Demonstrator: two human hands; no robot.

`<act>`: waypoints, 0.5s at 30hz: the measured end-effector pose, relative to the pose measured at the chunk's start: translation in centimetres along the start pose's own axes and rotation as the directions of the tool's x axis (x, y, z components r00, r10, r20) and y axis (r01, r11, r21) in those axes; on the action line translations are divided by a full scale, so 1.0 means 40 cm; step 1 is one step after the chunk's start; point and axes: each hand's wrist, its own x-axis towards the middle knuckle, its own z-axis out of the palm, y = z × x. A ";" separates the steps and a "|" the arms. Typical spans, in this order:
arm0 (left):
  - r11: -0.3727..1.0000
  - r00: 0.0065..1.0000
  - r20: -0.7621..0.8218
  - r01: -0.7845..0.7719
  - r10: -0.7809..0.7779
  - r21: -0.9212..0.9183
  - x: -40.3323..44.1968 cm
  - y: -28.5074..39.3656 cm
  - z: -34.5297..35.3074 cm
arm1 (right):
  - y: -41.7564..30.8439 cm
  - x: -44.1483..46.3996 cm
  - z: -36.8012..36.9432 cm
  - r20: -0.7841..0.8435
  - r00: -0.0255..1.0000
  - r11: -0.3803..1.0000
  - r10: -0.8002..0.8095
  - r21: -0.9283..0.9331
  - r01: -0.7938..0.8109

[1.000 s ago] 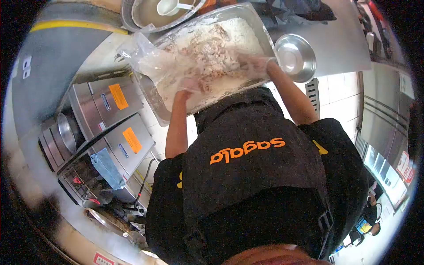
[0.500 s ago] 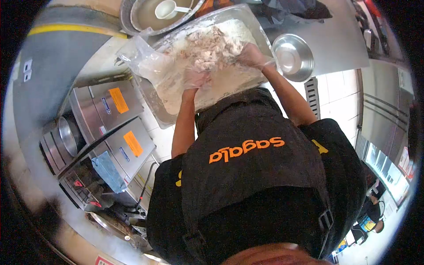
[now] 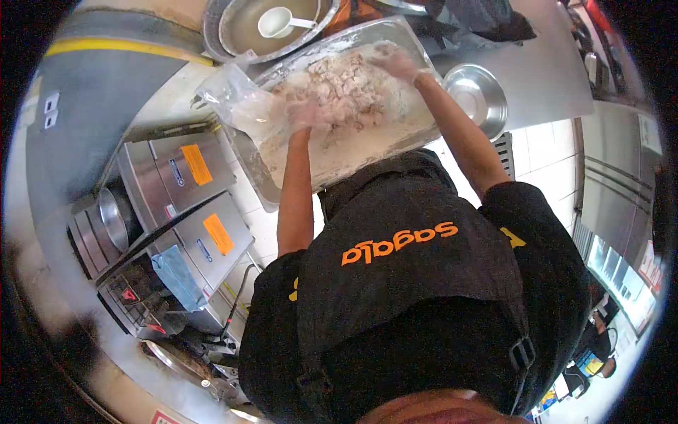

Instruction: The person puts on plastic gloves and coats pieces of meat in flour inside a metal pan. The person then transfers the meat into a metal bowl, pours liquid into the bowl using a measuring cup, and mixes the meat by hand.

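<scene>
**Reaching into flour point(image 3: 305, 157) on both sides of a floured heap**

Wearing, nearest the lens, a black apron point(image 3: 395, 222) with "Sagala" in orange letters, upside down from here, over a black short-sleeved shirt point(image 3: 272, 321).

Reaching forward over the near side of a rectangular metal tray point(image 3: 258, 173), set at a slant and dusted pale along its walls. With the left hand point(image 3: 308, 113), touching the left side of a heap of flour-coated pieces point(image 3: 346, 85). Too blurred there; cannot tell whether clenched, loose or grasping a piece. With the right hand point(image 3: 397, 65), reaching a little farther, to the heap's upper right. Smeared by blur as well; cannot tell whether released or gripping.

Piled unevenly between the hands, in the middle of the tray: those pieces, whitish to pinkish brown, surrounded by loose flour. Crumpled over the tray's left edge, just beside the left hand: a clear plastic bag point(image 3: 239, 99).

Standing right of the tray, on a metal desk point(image 3: 547, 78): a round stainless-steel bowl point(image 3: 477, 95). Beyond the tray's upper left: a wide basin point(image 3: 213, 32) of cloudy liquid, with a white dipper point(image 3: 276, 22) in it, handle toward the right.

Off to the left: steel cabinets point(image 3: 145, 166) bearing orange labels point(image 3: 196, 165), and a blue cloth point(image 3: 178, 277) hanging close by. Farthest, at lower right, small: another person point(image 3: 599, 346) in dark clothing.
</scene>
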 end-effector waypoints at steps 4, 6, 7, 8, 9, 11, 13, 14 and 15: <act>0.908 0.982 0.129 0.177 -0.137 -0.379 0.046 0.072 0.042 | -0.115 0.017 0.060 0.251 0.951 0.845 -0.178 0.534 0.017; 0.803 0.956 0.252 0.269 -0.153 -0.532 0.038 0.143 0.058 | -0.091 0.070 0.170 0.271 0.930 0.790 -0.249 0.612 0.034; 0.738 0.937 0.316 0.319 -0.151 -0.595 0.054 0.151 0.073 | -0.093 0.062 0.171 0.281 0.930 0.829 -0.236 0.558 0.042; 0.616 0.888 0.452 0.405 -0.088 -0.675 0.114 0.058 0.103 | -0.094 0.052 0.170 0.289 0.931 0.864 -0.223 0.501 0.051; 0.657 0.895 0.445 0.348 -0.022 -0.669 0.131 0.018 0.099 | -0.103 0.049 0.158 0.293 0.932 0.895 -0.213 0.440 0.067; 0.720 0.897 0.430 0.229 0.105 -0.655 0.132 -0.037 0.079 | -0.142 0.002 0.059 0.479 0.832 0.943 -0.278 0.302 0.141; 0.954 0.884 0.422 -0.077 0.200 -0.291 0.024 -0.018 0.030 | -0.166 -0.046 0.006 0.596 0.798 0.956 -0.088 -0.176 0.237; 0.963 0.810 0.524 -0.250 0.264 -0.100 0.002 -0.038 0.005 | -0.100 -0.059 0.036 0.541 0.777 0.806 -0.321 -0.276 0.524; 0.896 0.719 0.627 -0.438 0.301 0.071 -0.010 -0.048 -0.010 | -0.052 -0.083 0.071 0.421 0.792 0.707 -0.442 -0.380 0.597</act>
